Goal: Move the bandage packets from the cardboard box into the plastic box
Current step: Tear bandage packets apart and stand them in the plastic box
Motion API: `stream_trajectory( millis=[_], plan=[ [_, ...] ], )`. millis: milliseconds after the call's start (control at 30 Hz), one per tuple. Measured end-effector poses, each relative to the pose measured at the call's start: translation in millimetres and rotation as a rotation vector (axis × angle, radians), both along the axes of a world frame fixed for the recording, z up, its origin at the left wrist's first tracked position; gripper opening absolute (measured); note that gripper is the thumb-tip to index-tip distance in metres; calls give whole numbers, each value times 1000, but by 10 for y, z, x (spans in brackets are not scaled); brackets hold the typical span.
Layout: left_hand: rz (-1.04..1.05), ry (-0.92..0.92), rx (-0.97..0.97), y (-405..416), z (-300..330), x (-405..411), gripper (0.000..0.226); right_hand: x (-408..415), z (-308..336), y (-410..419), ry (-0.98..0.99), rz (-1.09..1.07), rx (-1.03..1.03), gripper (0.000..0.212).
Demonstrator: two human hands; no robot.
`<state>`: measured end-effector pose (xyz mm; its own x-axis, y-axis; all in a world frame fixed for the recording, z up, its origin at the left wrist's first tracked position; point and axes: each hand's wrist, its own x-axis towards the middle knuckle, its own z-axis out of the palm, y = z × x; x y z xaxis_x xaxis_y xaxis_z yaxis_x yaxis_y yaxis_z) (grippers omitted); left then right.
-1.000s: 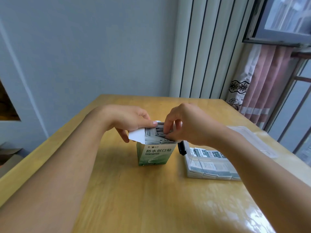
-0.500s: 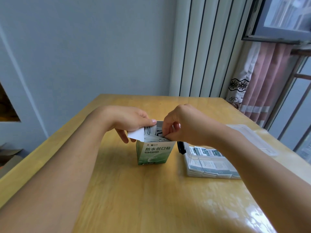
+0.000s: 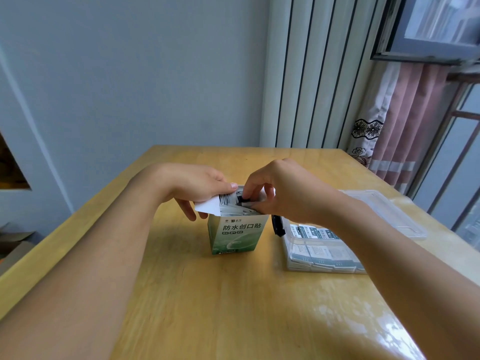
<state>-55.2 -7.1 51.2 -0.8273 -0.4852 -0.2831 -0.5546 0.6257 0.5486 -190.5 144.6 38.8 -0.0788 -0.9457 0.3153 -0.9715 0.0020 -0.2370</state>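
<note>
A green and white cardboard box (image 3: 237, 236) stands upright in the middle of the wooden table, its top open and packed with bandage packets (image 3: 230, 205). My left hand (image 3: 200, 187) grips the box's top and its white flap from the left. My right hand (image 3: 280, 189) reaches into the opening, its fingers curled and pinching packets inside. To the right lies the clear plastic box (image 3: 294, 239), which holds several bandage packets (image 3: 320, 252) lying flat; my right forearm covers part of it.
The plastic box's clear lid (image 3: 384, 211) lies on the table behind it, near the right edge. The wooden table (image 3: 233, 307) reaches to a grey wall and a white radiator. A pink curtain and a window are at the right.
My right hand's fingers have gone deeper into the box's opening among the packets. My left hand and the cardboard box have stayed where they were.
</note>
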Motion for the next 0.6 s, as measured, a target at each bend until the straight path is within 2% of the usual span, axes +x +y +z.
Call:
stream_trajectory(
  millis=[167, 600],
  plan=[
    [-8, 5, -1, -1, -1, -2, 39, 9, -14, -11, 13, -31, 5, 26],
    [1, -11, -22, -13, -12, -4, 39, 5, -7, -3, 5, 7, -48, 16]
  ],
)
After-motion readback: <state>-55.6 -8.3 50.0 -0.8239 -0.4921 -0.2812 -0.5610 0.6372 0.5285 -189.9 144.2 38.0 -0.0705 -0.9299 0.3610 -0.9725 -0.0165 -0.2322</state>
